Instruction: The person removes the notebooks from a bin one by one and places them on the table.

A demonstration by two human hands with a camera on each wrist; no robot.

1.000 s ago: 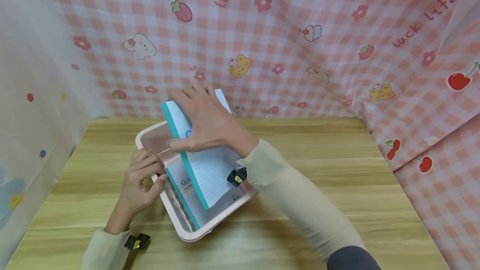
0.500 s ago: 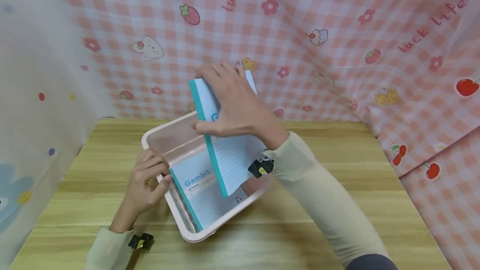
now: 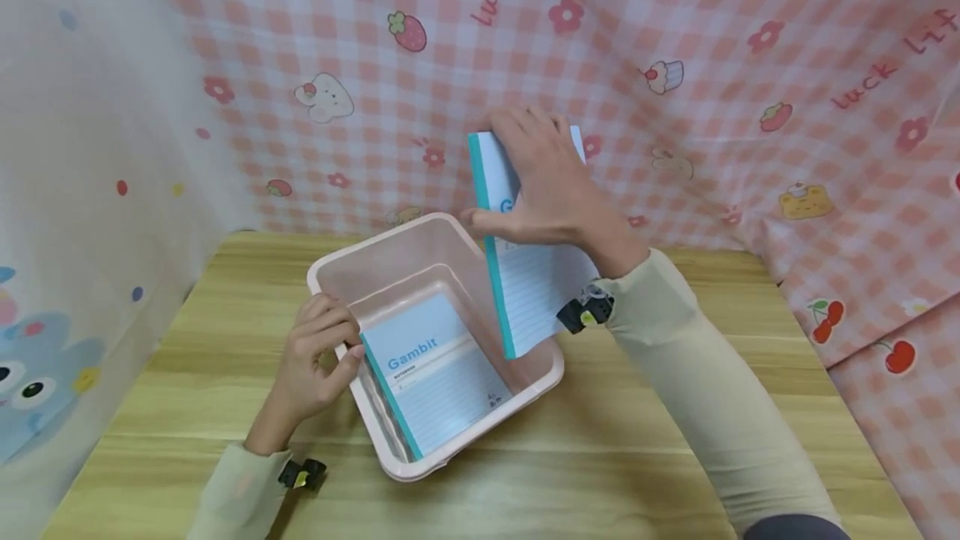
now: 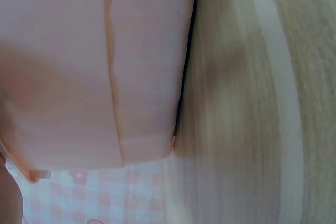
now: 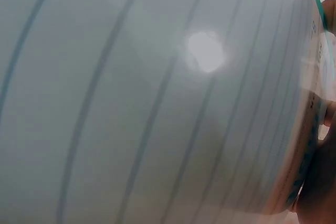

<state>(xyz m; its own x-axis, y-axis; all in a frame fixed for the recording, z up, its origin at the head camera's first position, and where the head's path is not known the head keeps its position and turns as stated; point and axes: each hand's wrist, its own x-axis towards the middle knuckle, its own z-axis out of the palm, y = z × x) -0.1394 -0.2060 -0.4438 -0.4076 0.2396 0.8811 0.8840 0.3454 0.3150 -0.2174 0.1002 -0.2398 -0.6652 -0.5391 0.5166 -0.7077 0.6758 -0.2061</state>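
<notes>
Held notebook shifted right; woodgrain table, gingham backdrop

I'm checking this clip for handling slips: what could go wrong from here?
The held notebook may sag or slip, as the right hand grips only its upper part. Its lower end, overlapping the right side of the bin in the head view, might catch there. The bin could shift or tip if the left hand pulls on its edge.

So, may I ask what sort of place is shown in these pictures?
Probably a small screened-off tabletop spot indoors: there is a wood-grain table, a pink checked cloth hanging behind it, and a pale printed sheet along the left side.
</notes>
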